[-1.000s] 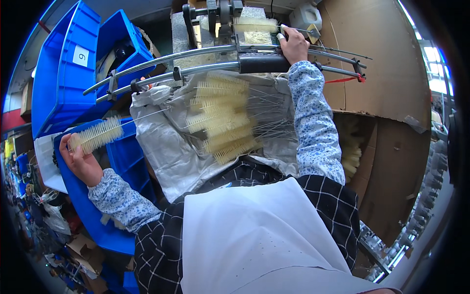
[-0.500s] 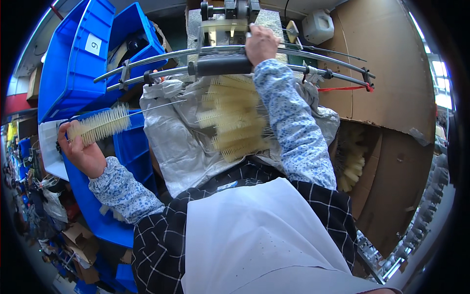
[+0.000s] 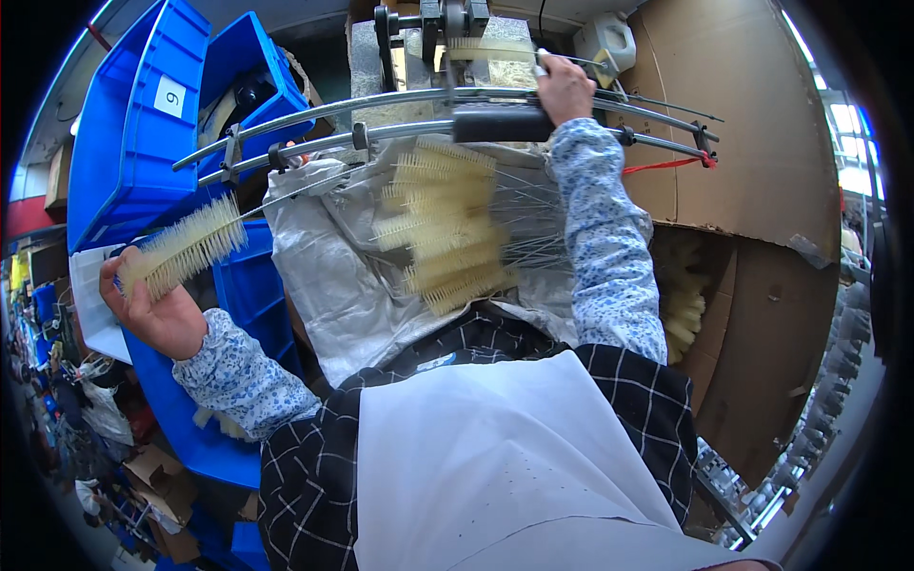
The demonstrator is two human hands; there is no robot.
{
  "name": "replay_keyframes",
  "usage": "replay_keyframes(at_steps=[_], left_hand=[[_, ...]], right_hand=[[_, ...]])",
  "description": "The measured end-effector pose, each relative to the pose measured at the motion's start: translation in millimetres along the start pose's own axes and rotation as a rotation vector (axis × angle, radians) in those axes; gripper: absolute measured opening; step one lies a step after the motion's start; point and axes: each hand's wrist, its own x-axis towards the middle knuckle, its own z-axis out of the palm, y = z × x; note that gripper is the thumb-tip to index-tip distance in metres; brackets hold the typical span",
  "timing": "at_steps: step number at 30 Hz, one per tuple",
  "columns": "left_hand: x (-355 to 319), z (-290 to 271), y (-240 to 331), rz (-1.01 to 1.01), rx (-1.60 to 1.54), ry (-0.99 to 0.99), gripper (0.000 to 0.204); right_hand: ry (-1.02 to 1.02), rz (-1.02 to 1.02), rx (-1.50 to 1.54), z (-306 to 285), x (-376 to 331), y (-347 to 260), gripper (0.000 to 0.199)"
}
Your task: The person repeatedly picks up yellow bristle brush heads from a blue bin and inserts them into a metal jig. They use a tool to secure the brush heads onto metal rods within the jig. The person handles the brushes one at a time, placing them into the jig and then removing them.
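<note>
My left hand (image 3: 157, 309) pinches the bristled end of a cream-coloured wire brush (image 3: 195, 246), its thin metal stem pointing up and to the right. At the machine, my right hand (image 3: 568, 88) is closed around the right end of a sliding carriage with a black cylinder (image 3: 500, 124). Another cream brush (image 3: 490, 49) lies level in the carriage, beside my fingertips and under a dark wheel (image 3: 455, 19). What my right palm touches is hidden. Below the rails, a stack of cream brushes (image 3: 443, 224) rests on a whitish sack (image 3: 324, 276), stems to the right.
Two curved metal rails (image 3: 395, 131) cross in front of me. Blue bins (image 3: 143, 143) stand at the left, with another blue bin (image 3: 252, 285) below. Cardboard (image 3: 752, 143) walls the right side, with more brushes (image 3: 681, 305) beside it. A white jug (image 3: 605, 43) stands at the back.
My right hand and the carriage with its brush have slid to the right along the rails. My left hand has shifted slightly left and down with its brush.
</note>
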Motion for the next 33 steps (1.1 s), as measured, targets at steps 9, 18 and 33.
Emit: replay_keyframes(at_steps=[9,18,33], left_hand=[[-20.3,61.2,-11.6,-0.231,-0.145,-0.293,0.042],[-65.6,154.0,-30.1,-0.346,-0.142,-0.722,0.031],[-132.2,192.3,-85.8,0.146,1.036,-1.627,0.071]], right_hand=[[-0.119,-0.067,-0.069,-9.2,39.0,86.3,0.027],[-0.764,-0.109,0.726,-128.0,-24.4,43.8,0.037],[-0.079,-0.123,-0.102,-28.0,-11.1,-17.2,0.022]])
